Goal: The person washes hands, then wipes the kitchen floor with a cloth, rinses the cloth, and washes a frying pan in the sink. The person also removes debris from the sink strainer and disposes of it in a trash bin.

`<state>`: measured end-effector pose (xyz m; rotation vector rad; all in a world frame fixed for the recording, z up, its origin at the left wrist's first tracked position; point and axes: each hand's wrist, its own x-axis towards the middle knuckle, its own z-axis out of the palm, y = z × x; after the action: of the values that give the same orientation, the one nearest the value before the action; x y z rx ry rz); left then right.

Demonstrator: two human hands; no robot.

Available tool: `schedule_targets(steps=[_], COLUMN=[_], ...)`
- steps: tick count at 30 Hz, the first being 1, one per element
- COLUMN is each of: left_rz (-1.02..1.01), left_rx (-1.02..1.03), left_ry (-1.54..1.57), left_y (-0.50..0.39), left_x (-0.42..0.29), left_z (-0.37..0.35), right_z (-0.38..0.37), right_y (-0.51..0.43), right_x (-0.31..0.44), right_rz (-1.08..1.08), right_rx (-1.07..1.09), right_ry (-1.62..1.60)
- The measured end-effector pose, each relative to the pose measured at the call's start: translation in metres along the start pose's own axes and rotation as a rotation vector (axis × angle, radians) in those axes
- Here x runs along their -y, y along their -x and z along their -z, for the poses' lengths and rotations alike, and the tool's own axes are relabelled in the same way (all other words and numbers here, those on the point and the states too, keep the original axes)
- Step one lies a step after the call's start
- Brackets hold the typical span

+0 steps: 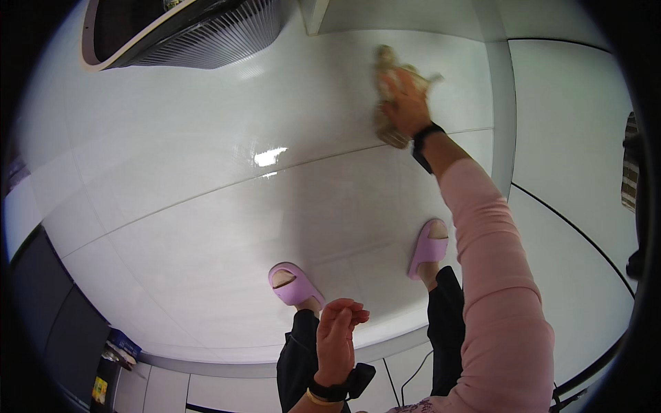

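Note:
My right hand [408, 103] reaches far forward and presses down on a crumpled yellowish-brown cloth [391, 135] on the pale tiled floor [206, 155]. Hand and cloth are both blurred, and the fingers spread over the cloth hide part of it. Nearer to me, my left hand [338, 335] hangs above my dark trouser leg [297, 356]. Its fingers are loosely bent, with nothing visible in them. Each wrist wears a black band.
A ribbed dark bin [222, 41] stands at the upper left. White cabinet fronts [563, 118] run along the right side. My feet wear pink slides [297, 286]. At the lower left are dark panels [51, 294] and a blue box [124, 343]. A thin cable [413, 371] hangs behind me.

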<state>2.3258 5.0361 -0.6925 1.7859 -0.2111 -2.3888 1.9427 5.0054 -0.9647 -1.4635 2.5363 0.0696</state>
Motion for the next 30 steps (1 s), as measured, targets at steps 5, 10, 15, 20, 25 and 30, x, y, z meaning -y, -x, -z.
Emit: schedule_targets(steps=[5,10,15,20,25,30], left_rz=[0.018,0.068,0.036,0.069,0.054,0.092], left_rx=[0.006,0.036,-0.011,0.085,0.038,0.056], left_ry=[0.03,0.005,-0.045,0.045,0.017,0.034], left_y=[0.001,0.0,-0.009,-0.003,-0.005,-0.004], left_x=[0.0,0.01,0.008,0.012,0.014,0.016], left_z=[-0.005,-0.016,-0.021,-0.022,-0.02,-0.019], right_z=[-0.024,-0.031,-0.004,-0.009,-0.034,-0.02], right_y=[0.097,0.146,0.138,0.143,0.203,0.212], right_x=[-0.004,0.128,0.058,0.005,0.101,0.171], right_rz=[-0.619,0.135,0.324,-0.196,0.069,0.856], right_rx=[-0.027,0.408,0.216,0.087,0.177,0.423], right_ry=[-0.155,0.044,-0.12,-0.174,-0.07,-0.258])
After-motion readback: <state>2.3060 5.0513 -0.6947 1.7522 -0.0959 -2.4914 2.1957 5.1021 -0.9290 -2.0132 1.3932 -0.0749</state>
